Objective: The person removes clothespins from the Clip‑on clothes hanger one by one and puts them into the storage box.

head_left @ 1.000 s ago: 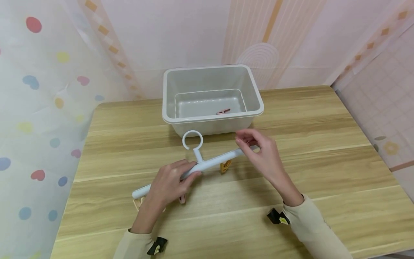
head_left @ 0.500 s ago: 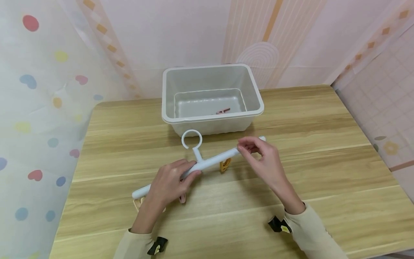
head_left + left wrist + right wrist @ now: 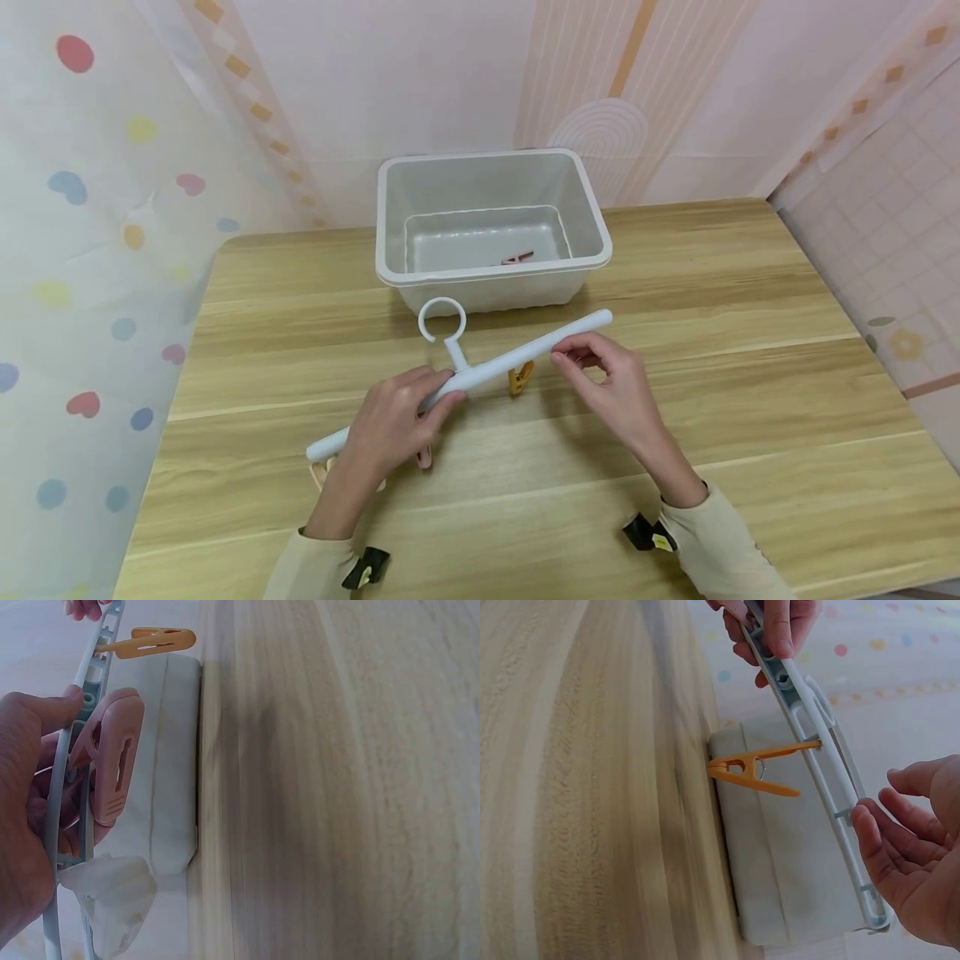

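A white hanger bar [image 3: 525, 350] with a ring hook [image 3: 441, 321] is held tilted above the wooden table [image 3: 750, 375]. My left hand [image 3: 390, 425] grips the bar just left of the hook, fingers curled round it [image 3: 22, 795]. An orange clothespin [image 3: 520, 379] [image 3: 754, 772] hangs from the bar right of the hook. A pink clothespin [image 3: 112, 757] and a cream one [image 3: 112, 900] hang by my left hand. My right hand [image 3: 611, 379] hovers just under the bar's right part, fingers loosely bent [image 3: 915, 847] and holding nothing, thumb tip at the bar.
A grey plastic tub [image 3: 491, 275] stands on the table right behind the hanger, with one pink clothespin [image 3: 517, 257] on its floor. Patterned curtains close off the left and back, and a tiled wall the right.
My right hand has come off the bar's right end and dropped just below it, uncovering that end. The bar's right end has risen slightly. My left hand keeps its grip.
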{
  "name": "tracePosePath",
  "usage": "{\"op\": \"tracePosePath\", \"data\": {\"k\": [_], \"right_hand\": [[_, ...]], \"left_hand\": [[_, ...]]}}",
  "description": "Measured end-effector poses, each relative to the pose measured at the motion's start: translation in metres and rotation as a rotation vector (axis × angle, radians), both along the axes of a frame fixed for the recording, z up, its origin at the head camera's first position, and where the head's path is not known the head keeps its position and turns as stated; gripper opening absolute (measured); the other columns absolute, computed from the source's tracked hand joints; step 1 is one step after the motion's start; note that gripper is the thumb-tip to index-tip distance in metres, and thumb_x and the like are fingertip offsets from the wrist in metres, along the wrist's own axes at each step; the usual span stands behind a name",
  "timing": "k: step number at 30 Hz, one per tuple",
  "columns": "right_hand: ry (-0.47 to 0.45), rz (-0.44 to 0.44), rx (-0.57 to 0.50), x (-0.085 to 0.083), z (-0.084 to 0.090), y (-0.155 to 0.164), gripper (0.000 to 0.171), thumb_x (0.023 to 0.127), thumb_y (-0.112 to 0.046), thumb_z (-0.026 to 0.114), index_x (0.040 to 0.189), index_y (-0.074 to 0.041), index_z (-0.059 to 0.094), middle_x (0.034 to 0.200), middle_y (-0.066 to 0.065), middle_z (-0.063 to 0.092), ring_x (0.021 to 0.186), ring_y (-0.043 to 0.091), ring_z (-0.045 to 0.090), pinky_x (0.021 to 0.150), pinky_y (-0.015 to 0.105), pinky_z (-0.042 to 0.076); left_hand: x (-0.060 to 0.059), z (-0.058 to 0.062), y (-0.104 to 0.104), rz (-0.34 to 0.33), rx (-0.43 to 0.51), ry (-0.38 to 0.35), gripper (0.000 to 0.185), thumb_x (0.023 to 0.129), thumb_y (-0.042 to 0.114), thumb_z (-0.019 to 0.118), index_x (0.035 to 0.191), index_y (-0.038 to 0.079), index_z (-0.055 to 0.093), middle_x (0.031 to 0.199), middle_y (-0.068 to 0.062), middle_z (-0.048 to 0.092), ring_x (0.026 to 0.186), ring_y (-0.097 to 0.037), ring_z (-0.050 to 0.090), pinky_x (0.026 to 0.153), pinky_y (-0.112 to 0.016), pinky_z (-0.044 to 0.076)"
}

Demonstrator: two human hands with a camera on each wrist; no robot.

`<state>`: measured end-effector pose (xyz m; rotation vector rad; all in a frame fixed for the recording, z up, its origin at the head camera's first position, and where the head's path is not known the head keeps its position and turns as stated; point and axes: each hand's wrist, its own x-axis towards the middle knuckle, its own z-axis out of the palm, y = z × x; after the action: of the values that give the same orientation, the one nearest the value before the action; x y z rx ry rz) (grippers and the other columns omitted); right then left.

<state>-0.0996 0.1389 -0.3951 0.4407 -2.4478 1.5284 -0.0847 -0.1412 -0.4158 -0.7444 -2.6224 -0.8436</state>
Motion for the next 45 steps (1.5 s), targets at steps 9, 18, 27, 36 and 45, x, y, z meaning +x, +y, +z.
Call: {"op": "tracePosePath", "data": {"k": [9, 18, 27, 36, 45], "right_hand": [[-0.027, 0.013, 0.042, 0.000, -0.005, 0.001, 0.007, 0.092, -0.010, 0.073, 0.098, -0.009, 0.073, 0.090, 0.004, 0.075, 0.079, 0.003, 0.064, 0.072, 0.018, 0.055], [-0.060, 0.018, 0.107, 0.002, -0.013, 0.004, 0.010, 0.092, -0.004, 0.070, 0.102, -0.005, 0.073, 0.095, 0.007, 0.076, 0.083, 0.005, 0.065, 0.077, 0.021, 0.058], [-0.153, 0.045, 0.113, 0.002, -0.022, 0.003, 0.022, 0.094, -0.016, 0.071, 0.113, -0.004, 0.070, 0.101, 0.008, 0.076, 0.086, 0.016, 0.071, 0.080, 0.026, 0.060], [-0.221, 0.086, 0.126, 0.003, -0.024, -0.008, 0.023, 0.093, -0.019, 0.072, 0.112, -0.006, 0.067, 0.098, 0.008, 0.075, 0.087, 0.017, 0.071, 0.080, 0.026, 0.059], [-0.295, 0.152, 0.009, 0.004, -0.027, -0.015, 0.030, 0.091, -0.009, 0.073, 0.110, 0.001, 0.051, 0.101, 0.017, 0.076, 0.089, 0.021, 0.071, 0.078, 0.024, 0.058]], "left_hand": [[-0.001, 0.001, 0.000, 0.003, -0.007, 0.016, 0.021, 0.090, 0.025, 0.076, 0.103, 0.008, 0.076, 0.077, 0.000, 0.069, 0.057, -0.002, 0.058, 0.055, -0.024, 0.052], [0.000, 0.001, 0.001, 0.008, -0.006, 0.029, 0.022, 0.089, 0.024, 0.077, 0.104, 0.008, 0.076, 0.077, 0.000, 0.069, 0.058, -0.004, 0.058, 0.056, -0.025, 0.053], [0.000, 0.001, 0.003, -0.003, 0.011, 0.052, 0.022, 0.088, 0.023, 0.078, 0.104, 0.006, 0.077, 0.078, 0.000, 0.070, 0.059, -0.004, 0.058, 0.056, -0.025, 0.054], [0.002, 0.000, 0.006, -0.020, 0.022, 0.073, 0.022, 0.087, 0.021, 0.078, 0.103, 0.006, 0.076, 0.075, 0.001, 0.067, 0.058, -0.002, 0.052, 0.054, -0.022, 0.050], [0.002, -0.001, 0.005, -0.021, 0.036, 0.114, 0.022, 0.086, 0.019, 0.079, 0.103, 0.005, 0.076, 0.077, -0.001, 0.069, 0.058, -0.003, 0.053, 0.054, -0.023, 0.051]]}}
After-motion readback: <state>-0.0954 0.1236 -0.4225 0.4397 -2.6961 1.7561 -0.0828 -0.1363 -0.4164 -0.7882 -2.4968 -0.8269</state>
